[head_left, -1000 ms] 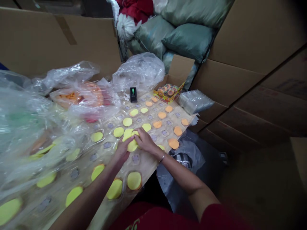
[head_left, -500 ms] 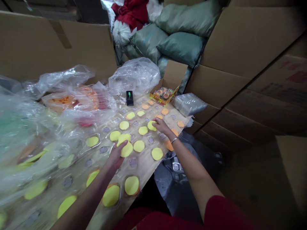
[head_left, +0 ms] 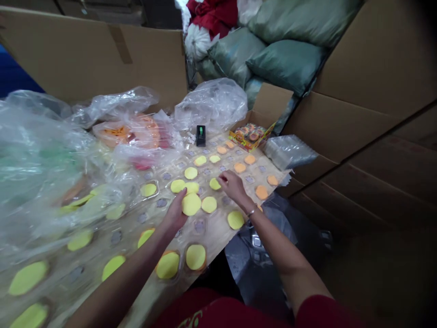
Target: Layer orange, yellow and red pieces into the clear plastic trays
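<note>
My left hand grips a flat yellow disc at its edge, thumb on top; another yellow disc shows just behind it. My right hand is over the table with its fingers curled together, its fingertips beside a yellow disc lying on the sheet. Whether anything is between those fingers is hidden. Around both hands, yellow discs lie in rows, some in clear plastic trays, such as the near yellow disc with orange beneath it. Orange discs lie to the right.
A black tape dispenser stands at the back, near an open display box of small packets and stacked clear trays. Clear plastic bags cover the left side. Tall cartons and green sacks border the table.
The view has swung left, so the scene sits farther right. My right fingers have curled and no longer show the yellow disc they touched. My left hand still holds its disc.
</note>
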The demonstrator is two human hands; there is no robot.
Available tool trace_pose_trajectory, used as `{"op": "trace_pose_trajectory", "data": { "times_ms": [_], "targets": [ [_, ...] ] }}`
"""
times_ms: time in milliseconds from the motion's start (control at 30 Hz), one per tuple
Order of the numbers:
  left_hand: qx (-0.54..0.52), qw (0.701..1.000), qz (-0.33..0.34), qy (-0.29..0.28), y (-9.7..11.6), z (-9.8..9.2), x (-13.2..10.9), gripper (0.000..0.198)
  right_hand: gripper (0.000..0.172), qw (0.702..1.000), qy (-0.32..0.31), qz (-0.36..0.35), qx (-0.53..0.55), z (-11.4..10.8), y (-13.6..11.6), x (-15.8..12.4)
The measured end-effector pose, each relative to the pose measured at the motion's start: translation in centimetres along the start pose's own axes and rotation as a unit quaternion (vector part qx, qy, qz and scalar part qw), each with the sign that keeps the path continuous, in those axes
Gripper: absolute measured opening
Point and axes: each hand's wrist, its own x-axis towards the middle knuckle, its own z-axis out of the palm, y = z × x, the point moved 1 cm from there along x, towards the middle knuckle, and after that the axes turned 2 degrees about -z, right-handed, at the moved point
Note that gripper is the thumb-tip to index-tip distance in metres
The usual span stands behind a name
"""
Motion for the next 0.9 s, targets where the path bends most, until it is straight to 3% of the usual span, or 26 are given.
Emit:
{"op": "trace_pose_trajectory", "data": {
  "times_ms": [67,133,233,333,400,500,600,700,800,900],
  "targets": [
    [-0.017,1.000,-0.003,-0.010,-0.2,0.4,0.1,0.023,0.016,0.993,-0.026,-0.023,0.111,0.7,-3.0,-1.4],
    [-0.031,0.999,0.003,-0.034,-0.5,0.5,0.2,0.026,0.019,0.987,-0.045,-0.030,0.152,1.6,-5.5,-2.8],
    [-0.040,0.998,0.012,-0.047,-0.9,0.5,0.0,0.022,0.018,0.990,-0.012,-0.028,0.138,2.7,-7.7,-4.2],
    [-0.035,0.998,0.006,-0.042,-1.1,0.5,-0.5,0.017,0.014,0.986,0.028,-0.040,0.162,3.5,-8.3,-5.3],
    [-0.023,0.999,-0.015,-0.038,-1.1,0.6,-0.9,0.015,0.015,0.974,0.025,-0.023,0.223,3.8,-8.0,-6.0],
    [-0.001,0.999,-0.033,-0.028,-1.0,0.5,-1.4,0.018,0.026,0.929,0.032,0.074,0.361,2.9,-5.8,-7.4],
    [0.024,0.999,-0.028,-0.017,-0.9,0.0,-1.6,0.019,0.042,0.869,0.088,0.167,0.458,0.0,-2.1,-9.2],
    [0.054,0.998,-0.021,-0.021,-1.2,-0.1,-2.1,0.018,0.051,0.827,0.142,0.232,0.492,-3.1,0.9,-11.0],
    [0.091,0.994,-0.024,-0.051,-2.6,1.0,-3.2,0.014,0.051,0.820,0.124,0.234,0.508,-3.7,1.1,-11.6],
    [0.087,0.991,-0.049,-0.086,-4.4,2.2,-4.5,0.014,0.044,0.840,0.072,0.184,0.505,-1.9,-1.0,-11.1]
  ]
}}
